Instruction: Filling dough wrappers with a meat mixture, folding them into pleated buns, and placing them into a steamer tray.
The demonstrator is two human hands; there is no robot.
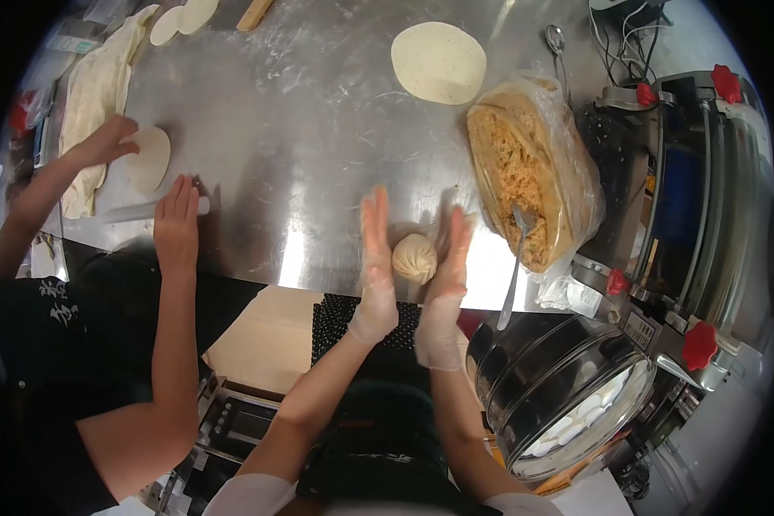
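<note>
A pleated round dough ball (414, 258) sits on the steel worktop (292, 129). My gloved left hand (375, 275) stands upright on its left, fingers stretched straight. My gloved right hand (443, 292) mirrors it on the right, fingers also straight and a little blurred; I cannot tell whether either touches the ball. A plastic bag of orange-brown filling (503, 146) lies open to the right, with a metal spoon (512, 288) stuck in it. A flat dough round (438, 62) lies toward the back.
At left, a co-worker's hands (176, 215) handle a dough round (146, 163) beside a rolling pin (125, 212) and a dough sheet (95, 77). A machine with red knobs (699, 344) stands right. Steel stacked pots with white pieces (525, 378) stand below the worktop's edge.
</note>
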